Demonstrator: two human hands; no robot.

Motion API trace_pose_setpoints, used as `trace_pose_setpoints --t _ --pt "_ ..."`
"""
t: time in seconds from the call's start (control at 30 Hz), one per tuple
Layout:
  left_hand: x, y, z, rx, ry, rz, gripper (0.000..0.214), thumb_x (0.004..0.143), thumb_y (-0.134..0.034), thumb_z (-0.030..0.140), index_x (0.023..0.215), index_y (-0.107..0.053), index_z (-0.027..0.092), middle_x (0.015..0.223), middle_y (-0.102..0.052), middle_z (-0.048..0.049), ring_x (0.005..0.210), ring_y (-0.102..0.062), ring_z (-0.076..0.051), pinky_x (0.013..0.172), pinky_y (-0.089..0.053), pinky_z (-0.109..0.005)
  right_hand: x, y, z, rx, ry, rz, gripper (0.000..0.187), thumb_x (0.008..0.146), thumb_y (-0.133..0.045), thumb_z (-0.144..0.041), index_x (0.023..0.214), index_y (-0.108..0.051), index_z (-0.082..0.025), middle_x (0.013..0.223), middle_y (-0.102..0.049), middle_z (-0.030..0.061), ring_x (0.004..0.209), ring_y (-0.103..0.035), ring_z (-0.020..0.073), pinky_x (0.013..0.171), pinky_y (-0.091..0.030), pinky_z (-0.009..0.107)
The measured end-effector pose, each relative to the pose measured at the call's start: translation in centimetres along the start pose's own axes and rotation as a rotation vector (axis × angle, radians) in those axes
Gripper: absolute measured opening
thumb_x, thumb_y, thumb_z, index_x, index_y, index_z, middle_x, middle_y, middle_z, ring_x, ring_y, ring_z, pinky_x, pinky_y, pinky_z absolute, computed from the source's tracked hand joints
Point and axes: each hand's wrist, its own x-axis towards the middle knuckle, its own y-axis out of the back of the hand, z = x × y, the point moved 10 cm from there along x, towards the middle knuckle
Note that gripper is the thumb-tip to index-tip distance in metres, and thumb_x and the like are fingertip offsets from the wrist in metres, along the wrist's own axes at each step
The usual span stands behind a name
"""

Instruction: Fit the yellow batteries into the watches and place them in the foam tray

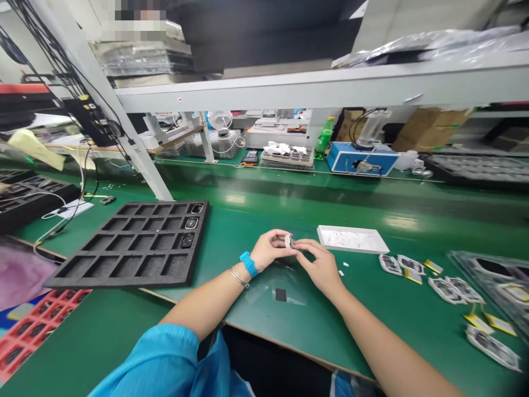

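Note:
Between the fingertips of both hands is a small smartwatch part (288,241), pale on one side and dark on the other, held up over the green bench. My left hand (265,252), with a blue wrist strap (248,264), closes its fingers on the left side of the part. The fingers of my right hand (324,271) pinch its right edge. Finer details are too small to make out. Below the hands, a dark square (280,295) lies on a clear film. Just beyond my right hand stands a shallow white tray (382,248) with small bits inside.
A black foam tray (99,263) lies left, with watch parts in its right column. Several open watch housings (448,289) with yellow-edged batteries lie right, beside a clear plastic tray (467,259). A shelf beam (306,85) crosses above; its slanted post (152,171) meets the bench.

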Motion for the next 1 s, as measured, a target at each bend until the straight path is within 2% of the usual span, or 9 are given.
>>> trace_pose_setpoints --t 0.33,0.57,0.83,1.0 --pt "-0.3 0.0 0.1 0.039 -0.025 0.011 0.06 0.044 -0.098 0.027 0.091 -0.062 0.015 0.089 -0.068 -0.0018 0.082 -0.07 -0.016 0.084 -0.055 -0.033 0.0 0.2 -1.1 0.021 -0.009 0.006 0.013 0.082 -0.065 -0.026 0.078 -0.078 -0.028 0.089 -0.078 0.004 0.087 -0.073 0.0229 0.085 -0.06 0.041" --pt "-0.3 0.3 0.0 0.074 -0.015 0.02 0.061 0.043 -0.097 0.025 0.092 -0.062 0.014 0.089 -0.07 -0.003 0.082 -0.069 -0.016 0.084 -0.055 -0.034 0.2 0.0 -0.6 0.074 -0.026 -0.003 0.01 0.08 -0.068 -0.025 0.076 -0.078 -0.025 0.087 -0.078 0.0054 0.084 -0.074 0.0227 0.084 -0.06 0.041" --pt "-0.6 0.1 0.8 0.17 -0.025 0.036 0.056 0.048 -0.095 0.029 0.092 -0.063 0.015 0.089 -0.071 -0.0038 0.085 -0.07 -0.018 0.086 -0.056 -0.035 -0.1 -0.1 -1.7 -0.058 0.047 0.006 0.015 0.082 -0.062 -0.019 0.081 -0.076 -0.024 0.092 -0.077 0.0069 0.088 -0.073 0.0228 0.086 -0.06 0.04" --pt "-0.5 0.6 0.6 0.165 0.0 0.075 0.057 0.045 -0.096 0.029 0.091 -0.065 0.015 0.087 -0.072 -0.0033 0.082 -0.07 -0.017 0.082 -0.057 -0.033 0.2 -0.6 -1.7 -0.067 0.049 -0.034 0.014 0.084 -0.059 -0.017 0.08 -0.071 -0.024 0.093 -0.076 0.0062 0.09 -0.072 0.0205 0.087 -0.059 0.036"
